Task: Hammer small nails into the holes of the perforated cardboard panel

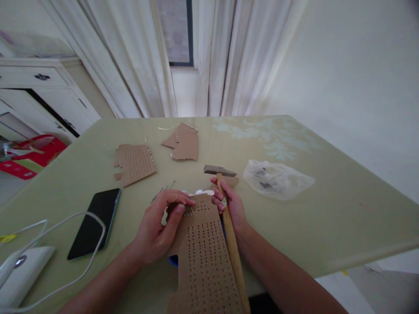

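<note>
A long strip of brown cardboard (204, 257) punched with rows of small holes lies in front of me on the green table (327, 209). My left hand (160, 226) rests on its upper left corner, thumb and fingertips pinched over the holes there; whether they hold a nail is too small to tell. My right hand (229, 205) grips the wooden handle of a hammer (229, 226) close under its metal head, which points left just above the cardboard's top edge.
A black phone (94, 222) lies left of my hands, with a white cable (65, 244) and a white device (19, 270) at the near left. Farther back lie a smaller punched cardboard piece (135, 163), plain cardboard scraps (183, 143), loose nails (162, 192) and a clear plastic bag (276, 179).
</note>
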A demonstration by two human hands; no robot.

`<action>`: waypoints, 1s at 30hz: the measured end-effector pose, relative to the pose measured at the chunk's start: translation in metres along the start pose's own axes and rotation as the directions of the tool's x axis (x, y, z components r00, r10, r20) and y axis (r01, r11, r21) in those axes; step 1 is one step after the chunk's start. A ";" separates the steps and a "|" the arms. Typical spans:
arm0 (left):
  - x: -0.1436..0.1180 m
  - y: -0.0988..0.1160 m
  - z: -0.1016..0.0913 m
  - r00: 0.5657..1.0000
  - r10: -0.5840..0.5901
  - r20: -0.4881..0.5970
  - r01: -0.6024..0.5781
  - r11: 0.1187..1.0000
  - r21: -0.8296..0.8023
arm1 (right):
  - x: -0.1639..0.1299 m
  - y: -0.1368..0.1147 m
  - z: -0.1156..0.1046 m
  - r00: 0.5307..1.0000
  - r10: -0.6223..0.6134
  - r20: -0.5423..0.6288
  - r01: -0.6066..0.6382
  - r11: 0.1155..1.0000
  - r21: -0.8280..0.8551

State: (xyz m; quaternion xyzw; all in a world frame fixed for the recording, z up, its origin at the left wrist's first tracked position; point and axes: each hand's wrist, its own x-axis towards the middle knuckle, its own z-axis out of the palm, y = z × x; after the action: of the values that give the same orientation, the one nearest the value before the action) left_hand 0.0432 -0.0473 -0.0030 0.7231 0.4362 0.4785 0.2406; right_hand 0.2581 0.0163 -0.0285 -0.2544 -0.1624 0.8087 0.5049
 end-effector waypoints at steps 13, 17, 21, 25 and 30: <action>0.004 0.007 -0.005 0.998 0.000 0.055 -0.005 0.997 0.081 | -0.002 -0.005 0.006 0.999 -0.034 -0.027 0.029 0.989 -0.146; 0.007 0.009 -0.007 0.997 0.051 0.054 -0.057 0.992 0.112 | -0.007 -0.018 0.008 0.998 -0.056 0.006 0.053 0.902 -0.429; 0.009 0.010 -0.007 0.997 0.060 0.055 -0.067 0.988 0.143 | -0.018 -0.029 0.012 0.999 0.041 0.014 -0.024 0.787 -0.617; 0.010 0.011 -0.008 0.996 0.063 0.058 -0.072 0.984 0.161 | -0.025 -0.030 0.014 0.997 0.075 -0.023 -0.069 0.692 -0.718; 0.013 0.013 -0.010 0.996 0.089 0.028 -0.092 0.987 0.132 | -0.027 -0.029 0.013 0.994 0.105 0.018 -0.056 0.654 -0.754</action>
State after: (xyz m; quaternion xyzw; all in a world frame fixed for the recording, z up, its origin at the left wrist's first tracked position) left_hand 0.0419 -0.0438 0.0176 0.7618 0.4312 0.4510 0.1744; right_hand 0.2819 0.0052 0.0037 -0.4230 -0.4858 0.6979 0.3131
